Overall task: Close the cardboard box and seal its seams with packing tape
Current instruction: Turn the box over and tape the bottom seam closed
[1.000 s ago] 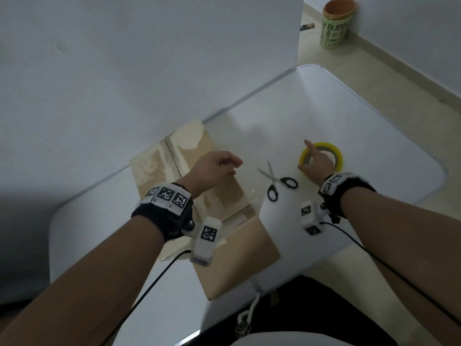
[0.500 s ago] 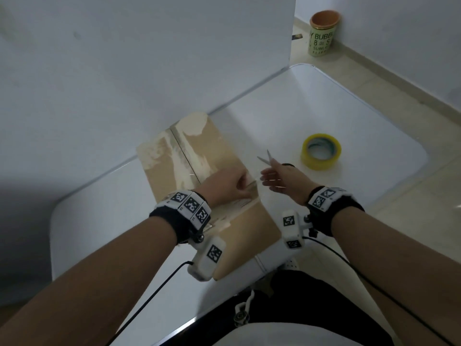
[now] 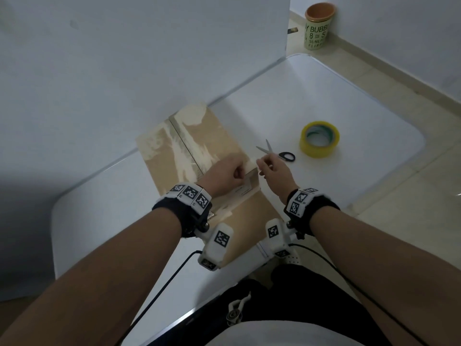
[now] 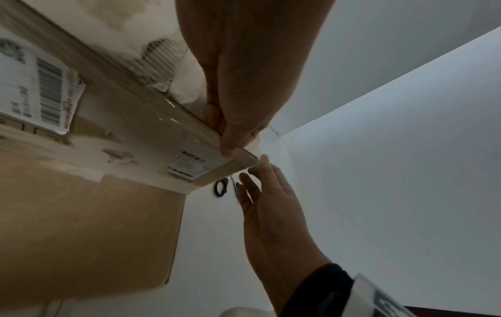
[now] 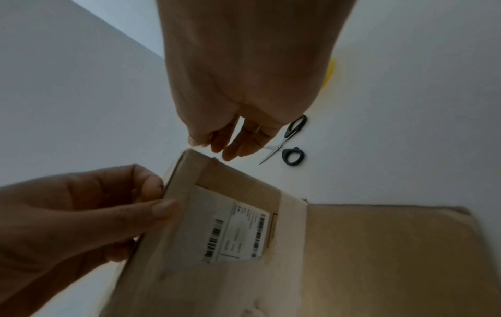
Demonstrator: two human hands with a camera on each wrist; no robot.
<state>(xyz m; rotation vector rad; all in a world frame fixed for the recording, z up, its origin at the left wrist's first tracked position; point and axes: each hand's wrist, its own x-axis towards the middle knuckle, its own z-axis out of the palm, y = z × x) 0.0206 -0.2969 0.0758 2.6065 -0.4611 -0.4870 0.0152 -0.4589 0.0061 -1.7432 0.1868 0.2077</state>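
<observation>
A brown cardboard box (image 3: 194, 146) with closed top flaps lies on the white table (image 3: 324, 96) against the wall. My left hand (image 3: 228, 174) pinches its near right corner, thumb on the labelled side face (image 5: 238, 231) and fingers on top. Just right of that corner hovers my right hand (image 3: 270, 168), fingers loosely extended and holding nothing I can make out. A faint clear film edge (image 4: 287, 154) shows beside the corner; I cannot tell whether the right hand touches it. The yellow tape roll (image 3: 319, 139) lies flat on the table further right.
Black-handled scissors (image 3: 277, 153) lie part open between the box and the tape roll, just beyond my right hand. A white wall panel (image 3: 149, 71) stands right behind the box. On the floor at the far right stands a green cup-like container (image 3: 316, 26).
My right hand left the tape roll and came left to the box's near right corner. My left hand slid toward me along the box top and took hold of that corner.
</observation>
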